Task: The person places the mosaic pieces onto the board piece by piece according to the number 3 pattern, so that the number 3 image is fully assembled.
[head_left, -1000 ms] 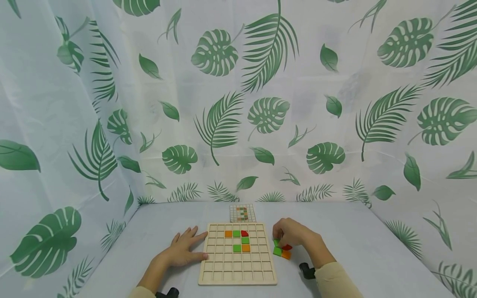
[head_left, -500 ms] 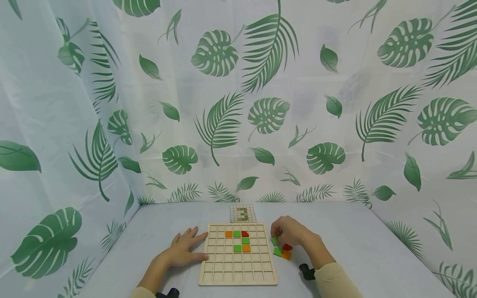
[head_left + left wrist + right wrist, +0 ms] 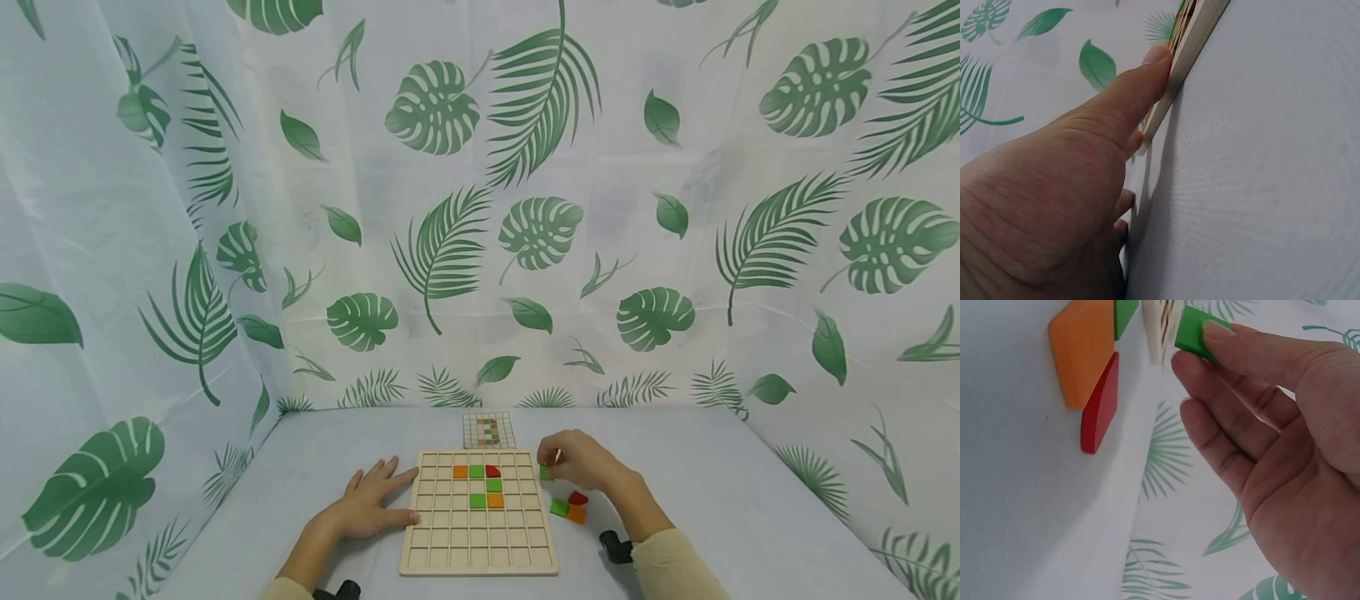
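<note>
A square wooden grid board lies in front of me, with orange, green and red tiles set in several cells. My left hand is spread at its left side, thumb and index fingertip touching the edge; the left wrist view shows the thumb against the board's side. My right hand pinches a green square tile between thumb and fingers, just off the board's right edge. Below that hand lie a green tile, an orange tile and a red rounded tile on the table.
A small pattern card with a printed grid and coloured squares lies behind the board. The white table meets a leaf-printed curtain at the back and sides.
My right hand has lifted the green tile away from the other loose tiles and moved left and slightly away, toward the board. The left hand has stayed in place.
</note>
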`<state>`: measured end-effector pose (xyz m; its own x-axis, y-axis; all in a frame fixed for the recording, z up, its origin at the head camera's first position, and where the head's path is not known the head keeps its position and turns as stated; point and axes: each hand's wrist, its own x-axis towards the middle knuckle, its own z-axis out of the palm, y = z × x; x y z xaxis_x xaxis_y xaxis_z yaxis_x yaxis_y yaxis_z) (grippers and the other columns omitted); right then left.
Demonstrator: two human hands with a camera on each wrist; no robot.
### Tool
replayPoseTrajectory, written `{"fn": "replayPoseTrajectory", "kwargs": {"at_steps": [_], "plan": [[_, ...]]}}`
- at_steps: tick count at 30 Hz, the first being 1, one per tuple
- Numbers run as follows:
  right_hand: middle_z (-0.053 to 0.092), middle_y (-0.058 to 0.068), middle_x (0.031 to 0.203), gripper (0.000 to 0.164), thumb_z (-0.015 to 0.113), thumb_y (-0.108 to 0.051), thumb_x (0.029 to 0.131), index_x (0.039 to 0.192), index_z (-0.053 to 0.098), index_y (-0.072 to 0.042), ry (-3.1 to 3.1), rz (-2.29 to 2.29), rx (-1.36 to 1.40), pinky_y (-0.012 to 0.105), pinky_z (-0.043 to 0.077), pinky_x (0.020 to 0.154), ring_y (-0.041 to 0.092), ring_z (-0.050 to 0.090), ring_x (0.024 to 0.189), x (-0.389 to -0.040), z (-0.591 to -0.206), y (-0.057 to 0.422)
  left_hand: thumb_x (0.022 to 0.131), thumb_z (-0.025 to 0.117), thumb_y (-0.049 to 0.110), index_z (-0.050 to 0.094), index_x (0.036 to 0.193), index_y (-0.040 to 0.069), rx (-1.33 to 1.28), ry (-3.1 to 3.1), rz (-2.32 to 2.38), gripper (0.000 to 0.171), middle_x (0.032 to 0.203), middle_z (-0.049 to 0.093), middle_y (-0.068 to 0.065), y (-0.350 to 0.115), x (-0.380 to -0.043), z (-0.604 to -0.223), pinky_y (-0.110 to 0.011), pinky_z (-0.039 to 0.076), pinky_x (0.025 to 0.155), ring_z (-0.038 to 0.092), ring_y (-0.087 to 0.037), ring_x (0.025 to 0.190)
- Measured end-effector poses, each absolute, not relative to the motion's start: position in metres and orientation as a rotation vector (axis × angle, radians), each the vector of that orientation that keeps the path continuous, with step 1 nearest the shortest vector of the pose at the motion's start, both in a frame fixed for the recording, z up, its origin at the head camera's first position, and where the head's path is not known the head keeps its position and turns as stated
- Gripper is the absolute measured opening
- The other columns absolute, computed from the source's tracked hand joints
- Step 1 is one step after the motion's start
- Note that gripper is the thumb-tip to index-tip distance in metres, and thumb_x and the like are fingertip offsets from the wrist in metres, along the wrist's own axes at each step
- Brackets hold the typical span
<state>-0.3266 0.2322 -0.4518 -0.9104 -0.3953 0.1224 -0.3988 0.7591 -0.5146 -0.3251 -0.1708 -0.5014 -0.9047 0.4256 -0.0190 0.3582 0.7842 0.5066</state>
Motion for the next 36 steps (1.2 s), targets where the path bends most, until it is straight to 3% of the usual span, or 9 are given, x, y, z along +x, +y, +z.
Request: {"fn": "replayPoseTrajectory", "kwargs": {"at_steps": [4, 17, 36], "plan": [[0.070, -0.008, 0.089, 0.017, 0.079, -0.001, 0.089, 0.099, 0.079, -0.013, -2.927, 0.862, 0.671, 0.027, 0.055, 0.068, 0.015, 0.060, 0.081, -0.326, -0.450, 0.228, 0.086, 0.071, 0.071, 0.049, 0.157, 0.028, 0.621, 2.842, 0.764, 0.086, 0.170, 0.027, -0.021, -0.171, -0.325, -0.501, -0.074, 0.002, 0.124, 0.014, -0.048, 0.160], [0.074, -0.008, 0.099, 0.018, 0.078, -0.003, 0.091, 0.108, 0.079, -0.010, -2.864, 0.903, 0.755, 0.026, 0.057, 0.073, 0.011, 0.063, 0.086, -0.324, -0.447, 0.215, 0.084, 0.071, 0.071, 0.049, 0.157, 0.028, 0.612, 2.844, 0.759, 0.087, 0.170, 0.027, -0.020, -0.171, -0.327, -0.503, -0.074, 0.002, 0.124, 0.014, -0.047, 0.160], [0.077, -0.004, 0.101, 0.015, 0.078, -0.004, 0.092, 0.105, 0.080, -0.012, -2.849, 0.902, 0.888, 0.022, 0.058, 0.076, 0.009, 0.066, 0.088, -0.316, -0.448, 0.189, 0.085, 0.071, 0.071, 0.048, 0.157, 0.028, 0.640, 2.842, 0.768, 0.087, 0.170, 0.027, -0.021, -0.172, -0.327, -0.503, -0.074, 0.001, 0.124, 0.014, -0.047, 0.160]]}}
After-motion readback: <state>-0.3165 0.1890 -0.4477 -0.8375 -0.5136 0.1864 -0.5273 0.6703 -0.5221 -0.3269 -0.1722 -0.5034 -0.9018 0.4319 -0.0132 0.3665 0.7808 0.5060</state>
